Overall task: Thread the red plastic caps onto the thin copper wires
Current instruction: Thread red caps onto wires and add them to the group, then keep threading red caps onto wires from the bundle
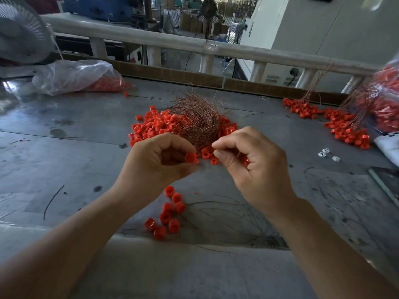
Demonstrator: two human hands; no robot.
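While the left hand point(159, 162) grips one red cap point(190, 157) between thumb and fingertips, the right hand point(250, 169) pinches thumb to forefinger just beside it, in all likelihood on a strand too fine to make out. To do this well, the cap should be kept steady and the strand held short near its tip, so it does not buckle as it enters the hole. Loose caps point(149, 128) lie heaped around the copper wire bundle point(198, 119) just beyond the hands, and strung caps point(170, 212) sit near the front of the scuffed grey table point(64, 130). A plastic bag point(71, 74) of caps, a fan point(19, 33) and a pale railing point(151, 39) stand behind.
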